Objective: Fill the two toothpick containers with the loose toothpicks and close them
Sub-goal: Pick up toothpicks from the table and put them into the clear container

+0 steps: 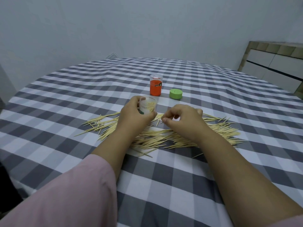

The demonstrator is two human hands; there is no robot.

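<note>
The left hand grips a clear container partly filled with pale toothpicks; the right hand hovers curled over loose toothpicks, its hold unclear.

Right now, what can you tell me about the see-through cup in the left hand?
The clear container looks like thin see-through plastic, round and open at the top, with no lid on it. A bunch of pale wooden toothpicks already stands inside. A bit of green label shows low on its side. The left hand grips it from the left, fingers curled round it, holding it roughly upright at the far edge of the loose toothpicks.
</note>
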